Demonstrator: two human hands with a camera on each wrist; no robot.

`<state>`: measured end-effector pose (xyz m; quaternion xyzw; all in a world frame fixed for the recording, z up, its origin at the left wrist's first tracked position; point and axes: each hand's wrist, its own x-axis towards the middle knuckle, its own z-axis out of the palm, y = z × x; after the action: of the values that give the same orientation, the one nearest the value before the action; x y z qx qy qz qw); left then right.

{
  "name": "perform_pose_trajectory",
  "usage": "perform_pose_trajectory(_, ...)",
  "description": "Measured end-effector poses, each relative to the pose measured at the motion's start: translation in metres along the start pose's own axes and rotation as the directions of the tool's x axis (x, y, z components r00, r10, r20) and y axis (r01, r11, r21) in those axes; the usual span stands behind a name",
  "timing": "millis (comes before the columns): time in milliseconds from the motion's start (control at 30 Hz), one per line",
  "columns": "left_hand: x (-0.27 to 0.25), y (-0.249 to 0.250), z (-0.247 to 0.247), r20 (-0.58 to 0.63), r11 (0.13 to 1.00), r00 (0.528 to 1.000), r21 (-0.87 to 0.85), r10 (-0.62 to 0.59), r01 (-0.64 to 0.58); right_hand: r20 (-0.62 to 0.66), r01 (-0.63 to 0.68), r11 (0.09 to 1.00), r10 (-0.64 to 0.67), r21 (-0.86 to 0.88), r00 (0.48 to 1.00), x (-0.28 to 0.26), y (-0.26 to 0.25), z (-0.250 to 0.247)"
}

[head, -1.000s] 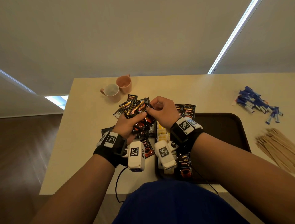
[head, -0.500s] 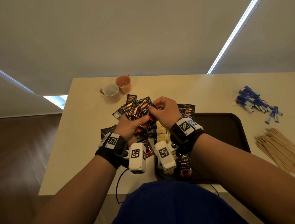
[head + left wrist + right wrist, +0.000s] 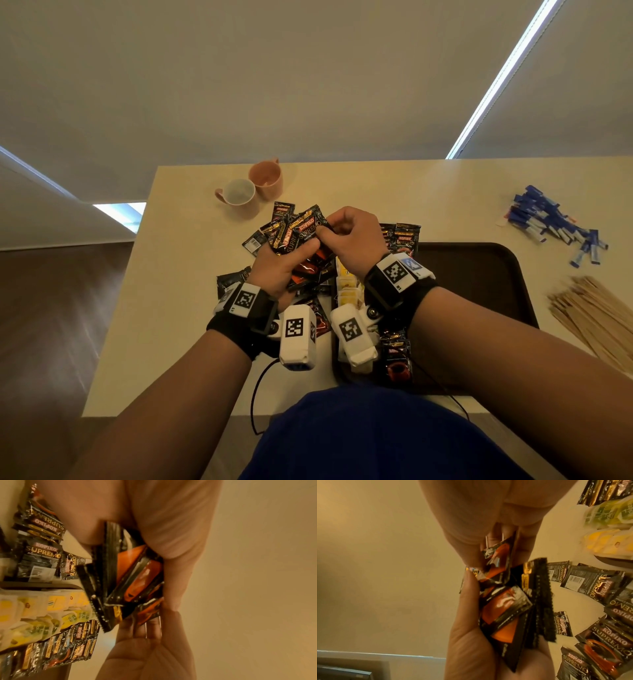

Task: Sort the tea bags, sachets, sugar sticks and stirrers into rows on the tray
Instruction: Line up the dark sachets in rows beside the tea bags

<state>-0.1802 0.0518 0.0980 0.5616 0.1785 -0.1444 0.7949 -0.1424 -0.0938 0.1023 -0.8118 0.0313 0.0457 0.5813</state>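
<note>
— How far along is the sorting?

— Early, I'd say. A row of yellow tea bags (image 3: 347, 286) and some Kopiko sachets (image 3: 397, 356) lie at the tray's (image 3: 479, 274) left end; the rest of it is bare. The left hand (image 3: 284, 263) grips a fanned stack of sachets (image 3: 301, 233) above the desk (image 3: 191, 274), and the right hand's (image 3: 352, 240) fingers pinch its top one.

— What's left?

— The blue sugar sticks (image 3: 551, 222) and wooden stirrers (image 3: 596, 311), both well apart to the right. Loose sachets litter the desk beneath the hands; two pink mugs (image 3: 253, 192) stand beyond.
</note>
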Motion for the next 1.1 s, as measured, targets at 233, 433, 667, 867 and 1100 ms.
perform_pose_trajectory(233,0.007,-0.009,0.000,-0.077,0.996,0.995,-0.059,0.058,-0.063,-0.011,-0.019,1.000,0.019,-0.022,1.000,-0.005,0.001,-0.001)
perform_pose_trajectory(433,0.002,-0.002,0.005,0.012,0.968,1.000,-0.248,-0.027,0.029,0.016,-0.014,1.000,0.015,-0.008,1.000,-0.013,0.001,-0.002)
perform_pose_trajectory(667,0.001,0.007,-0.003,0.077,0.940,0.986,-0.299,-0.150,0.166,0.074,0.020,1.000,-0.020,0.006,0.997,-0.009,0.003,-0.005)
perform_pose_trajectory(867,0.004,0.001,0.005,0.046,0.985,0.994,-0.143,-0.095,0.101,0.099,0.028,1.000,-0.029,0.011,0.995,-0.010,0.001,-0.005)
perform_pose_trajectory(1100,0.001,0.004,0.013,0.062,0.975,0.996,-0.207,-0.068,0.079,0.139,0.076,0.996,-0.082,0.050,0.987,-0.013,-0.005,-0.008)
